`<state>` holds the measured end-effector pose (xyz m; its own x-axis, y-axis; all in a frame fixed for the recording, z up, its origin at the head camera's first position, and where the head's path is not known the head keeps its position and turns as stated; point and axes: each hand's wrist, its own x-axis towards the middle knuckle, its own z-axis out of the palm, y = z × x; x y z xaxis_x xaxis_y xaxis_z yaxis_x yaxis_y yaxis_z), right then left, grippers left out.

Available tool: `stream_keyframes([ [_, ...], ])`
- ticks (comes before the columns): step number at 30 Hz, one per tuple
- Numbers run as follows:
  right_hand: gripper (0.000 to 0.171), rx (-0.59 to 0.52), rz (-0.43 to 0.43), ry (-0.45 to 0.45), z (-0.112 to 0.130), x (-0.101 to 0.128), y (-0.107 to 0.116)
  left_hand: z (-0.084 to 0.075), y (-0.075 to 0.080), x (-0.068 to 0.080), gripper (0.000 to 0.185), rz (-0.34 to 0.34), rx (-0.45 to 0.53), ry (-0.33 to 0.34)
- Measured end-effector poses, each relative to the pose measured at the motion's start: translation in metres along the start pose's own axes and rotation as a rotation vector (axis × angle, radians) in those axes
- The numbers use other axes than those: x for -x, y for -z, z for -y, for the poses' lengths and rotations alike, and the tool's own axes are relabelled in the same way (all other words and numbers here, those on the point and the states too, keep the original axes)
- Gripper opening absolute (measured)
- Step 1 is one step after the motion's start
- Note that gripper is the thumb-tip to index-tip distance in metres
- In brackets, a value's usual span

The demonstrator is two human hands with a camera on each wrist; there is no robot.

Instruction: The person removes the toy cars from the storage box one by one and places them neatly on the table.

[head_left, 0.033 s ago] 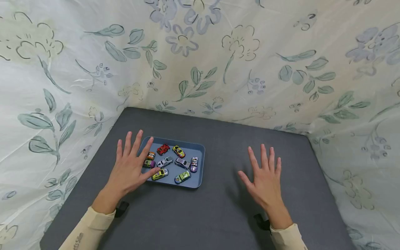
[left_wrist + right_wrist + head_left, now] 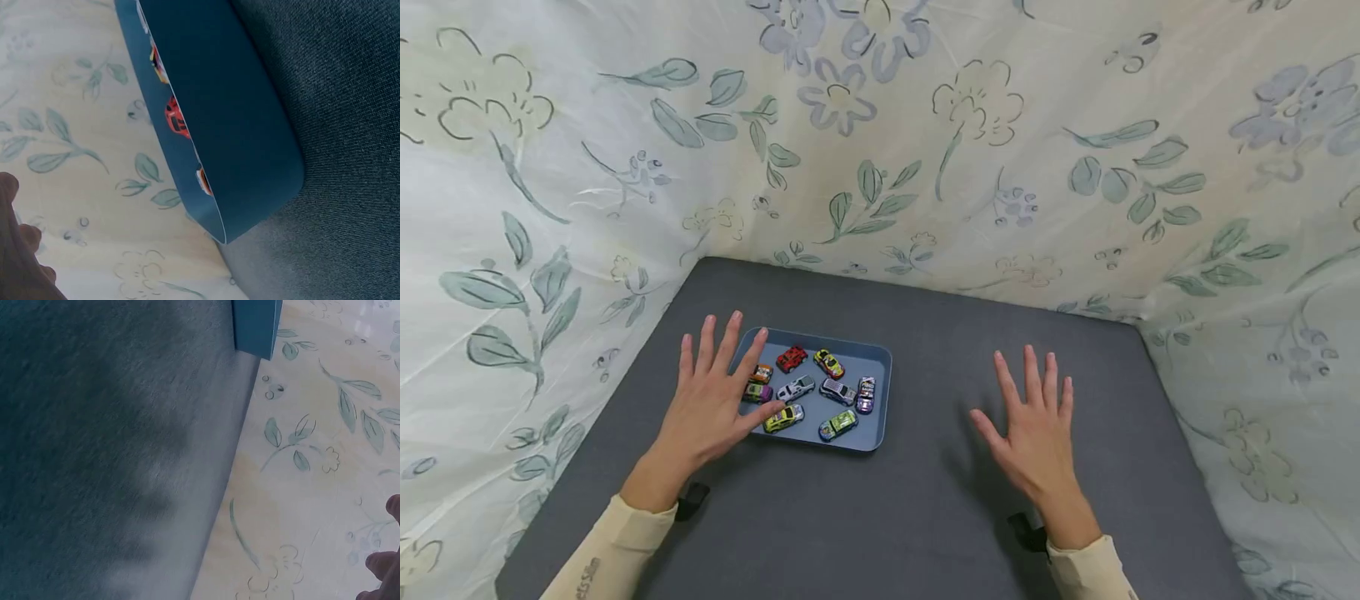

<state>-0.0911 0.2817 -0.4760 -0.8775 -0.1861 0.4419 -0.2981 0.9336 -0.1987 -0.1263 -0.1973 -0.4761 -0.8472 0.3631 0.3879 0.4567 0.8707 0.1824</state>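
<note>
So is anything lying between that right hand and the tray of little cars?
Nothing visible does. Only bare grey table lies between the open right hand and the blue tray. The left hand is on the tray's far side, over its left edge.

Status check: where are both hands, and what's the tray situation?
Left hand open, fingers spread over the blue tray's left edge. Right hand open, flat above the grey mat, apart from the tray. Toy cars all inside the tray. Nothing in the way.
</note>
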Motion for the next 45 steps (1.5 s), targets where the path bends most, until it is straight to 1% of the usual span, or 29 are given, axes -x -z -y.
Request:
stream_keyframes([
  [4, 0.088, -0.024, -0.023, 0.04, 0.005, -0.009, 0.002, 0.0, -0.001, -0.001, 0.105, 0.001, 0.024, 0.009],
  [7, 0.087, -0.101, -0.048, 0.1, 0.013, -0.019, 0.002, 0.001, -0.001, 0.001, 0.103, -0.001, 0.068, 0.029],
  [9, 0.082, -0.18, -0.051, 0.141, 0.02, -0.025, 0.0, 0.003, -0.001, 0.003, 0.099, -0.002, 0.113, 0.039],
  [12, 0.074, -0.297, -0.034, 0.178, 0.03, -0.03, -0.005, 0.009, -0.002, 0.008, 0.091, 0.012, 0.206, 0.05],
  [14, 0.072, -0.355, -0.014, 0.185, 0.035, -0.032, -0.008, 0.013, -0.004, 0.012, 0.089, 0.026, 0.272, 0.065],
  [16, 0.073, -0.39, 0.004, 0.181, 0.04, -0.033, -0.01, 0.017, -0.005, 0.017, 0.089, 0.045, 0.331, 0.094],
  [22, 0.073, -0.436, 0.053, 0.166, 0.051, -0.037, -0.016, 0.024, -0.009, 0.028, 0.088, 0.094, 0.481, 0.194],
  [28, 0.068, -0.466, 0.116, 0.157, 0.059, -0.044, -0.022, 0.026, -0.011, 0.034, 0.082, 0.096, 0.64, 0.245],
  [33, 0.065, -0.477, 0.157, 0.156, 0.065, -0.046, -0.027, 0.028, -0.016, 0.036, 0.077, 0.109, 0.707, 0.288],
  [39, 0.064, -0.496, 0.173, 0.178, 0.074, -0.048, -0.034, 0.031, -0.023, 0.036, 0.074, 0.163, 0.803, 0.362],
  [41, 0.063, -0.498, 0.177, 0.188, 0.076, -0.049, -0.037, 0.031, -0.025, 0.037, 0.074, 0.19, 0.822, 0.382],
  [45, 0.061, -0.495, 0.188, 0.191, 0.082, -0.049, -0.04, 0.03, -0.03, 0.038, 0.07, 0.215, 0.852, 0.378],
])
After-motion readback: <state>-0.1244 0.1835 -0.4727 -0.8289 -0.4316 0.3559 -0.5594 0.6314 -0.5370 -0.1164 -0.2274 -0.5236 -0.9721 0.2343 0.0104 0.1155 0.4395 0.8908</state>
